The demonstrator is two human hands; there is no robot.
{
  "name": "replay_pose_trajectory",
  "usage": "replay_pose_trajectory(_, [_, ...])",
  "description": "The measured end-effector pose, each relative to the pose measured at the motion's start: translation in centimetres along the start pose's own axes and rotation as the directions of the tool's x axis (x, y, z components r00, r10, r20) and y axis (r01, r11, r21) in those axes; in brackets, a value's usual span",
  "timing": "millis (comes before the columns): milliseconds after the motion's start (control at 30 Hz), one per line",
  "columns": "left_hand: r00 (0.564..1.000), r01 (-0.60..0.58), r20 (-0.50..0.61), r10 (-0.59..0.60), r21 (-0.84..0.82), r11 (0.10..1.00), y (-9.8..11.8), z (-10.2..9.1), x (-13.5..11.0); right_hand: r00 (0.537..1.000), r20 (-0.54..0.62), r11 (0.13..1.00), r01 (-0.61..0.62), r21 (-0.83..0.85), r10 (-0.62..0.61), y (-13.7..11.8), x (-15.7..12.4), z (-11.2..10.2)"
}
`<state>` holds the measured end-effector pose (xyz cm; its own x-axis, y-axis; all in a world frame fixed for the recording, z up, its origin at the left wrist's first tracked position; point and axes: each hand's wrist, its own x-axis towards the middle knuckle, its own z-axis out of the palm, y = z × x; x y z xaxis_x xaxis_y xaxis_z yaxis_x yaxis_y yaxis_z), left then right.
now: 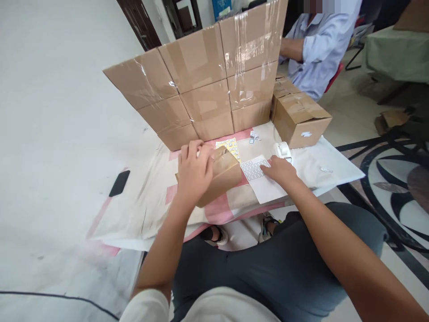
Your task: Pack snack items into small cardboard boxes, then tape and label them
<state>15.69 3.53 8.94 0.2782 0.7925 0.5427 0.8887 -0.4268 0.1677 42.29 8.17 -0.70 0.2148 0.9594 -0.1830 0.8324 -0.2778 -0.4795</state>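
A small brown cardboard box (223, 172) lies on the cloth-covered table in front of me. Over its left end rests my left hand (196, 165), fingers apart, with a small white spot showing between the fingertips that I cannot make out. To the right of the box is a white label sheet (266, 185) printed with rows of small outlined labels. My right hand (280, 170) is at the sheet's upper right edge, its fingers bent against it; whether a single label is between them is hidden. A yellow sticker sheet (229, 145) lies just behind the box.
Taped cardboard boxes (204, 80) form a wall across the table's back. A larger carton (300, 116) stands at the right, with a white tape dispenser (283, 151) before it. A black phone (119, 183) lies at left. Beyond the carton sits a person in a light-blue shirt (318, 49).
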Motion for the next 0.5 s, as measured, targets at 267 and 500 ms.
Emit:
replay_pose_trajectory(267, [0.951,-0.167,0.213,0.222,-0.251,0.954,6.4,8.0,-8.2,0.994,-0.105,0.981,-0.007,-0.194,-0.013,0.5,-2.6,3.1])
replay_pose_trajectory(500, [0.935,-0.051,0.331,0.128,-0.231,0.972,5.9,14.1,-6.7,0.999,0.016,0.999,0.027,0.046,-0.028,2.4,-1.8,2.6])
